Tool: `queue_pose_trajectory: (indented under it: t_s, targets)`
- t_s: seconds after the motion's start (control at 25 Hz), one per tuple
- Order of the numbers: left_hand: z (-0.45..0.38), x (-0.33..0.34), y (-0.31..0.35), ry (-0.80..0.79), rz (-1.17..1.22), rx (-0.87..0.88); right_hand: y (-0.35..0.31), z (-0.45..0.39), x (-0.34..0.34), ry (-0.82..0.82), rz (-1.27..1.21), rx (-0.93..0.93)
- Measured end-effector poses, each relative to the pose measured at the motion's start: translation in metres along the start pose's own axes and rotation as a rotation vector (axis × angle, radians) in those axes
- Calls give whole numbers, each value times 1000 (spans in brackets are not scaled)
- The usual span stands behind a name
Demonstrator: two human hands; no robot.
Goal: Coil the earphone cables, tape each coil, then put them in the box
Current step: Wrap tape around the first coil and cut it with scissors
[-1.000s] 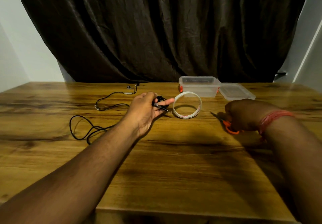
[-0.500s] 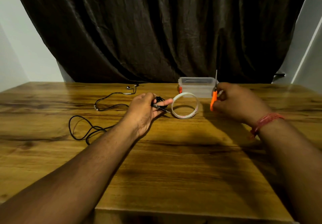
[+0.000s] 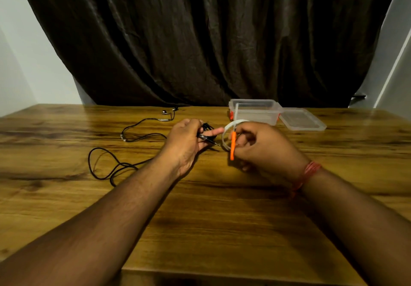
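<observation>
Head view, inspected from the grip outward. My left hand (image 3: 185, 140) is curled round a small black coil of earphone cable (image 3: 207, 127), with the plug end (image 3: 210, 140) poking out below the fingers and my forefinger stretched toward the tape roll (image 3: 225, 134). My right hand (image 3: 260, 147) is closed round the orange-handled scissors (image 3: 232, 144), blades pointing up past the roll; I cannot tell whether the blades are parted. The tape roll stands on edge between my two hands, touching or nearly touching the left forefinger and partly hidden behind the right hand.

Taking the tape roll as landmark: the clear plastic box (image 3: 255, 112) sits just behind it, open, and I can see nothing inside it. Its lid (image 3: 302, 120) lies flat behind and to the right. A second earphone cable (image 3: 115, 165) sprawls loose on the wooden table (image 3: 211, 219), well to the left of the roll, its earbuds (image 3: 165, 112) further back on that side.

Progress, in my judgement: one cable is coiled and in hand but no tape is visible on it; the second is not coiled; nothing is boxed. Taping, the second coil and both placements remain, so the task is early.

Pose: both forearms reach forward from the near table edge and converge on the roll. My left wrist is turned palm inward, the right knuckles-up with a red thread band (image 3: 308, 172) at the wrist.
</observation>
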State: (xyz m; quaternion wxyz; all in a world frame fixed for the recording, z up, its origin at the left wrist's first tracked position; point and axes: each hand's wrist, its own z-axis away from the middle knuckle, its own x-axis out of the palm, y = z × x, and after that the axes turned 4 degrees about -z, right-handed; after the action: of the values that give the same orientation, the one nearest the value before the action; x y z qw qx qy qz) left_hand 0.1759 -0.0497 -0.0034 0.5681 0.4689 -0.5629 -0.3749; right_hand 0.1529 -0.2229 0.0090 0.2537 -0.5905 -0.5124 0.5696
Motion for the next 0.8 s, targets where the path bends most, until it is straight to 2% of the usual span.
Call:
queue_pose_trajectory:
  t_s: [0.2,0.28,0.4,0.52,0.8]
  targets:
    - [2,7,-2,32,-39,24,2,0,10,-74,371,-201]
    - [2,9,-4,20,-3,32,1,2,15,-83,423,-284]
    - [4,11,-6,19,12,23,3,0,23,-77,434,-313]
    - [8,15,-5,9,6,10,5,-1,28,-84,368,-282]
    - [14,19,-5,76,31,-4,5,-2,38,-154,-8,-85]
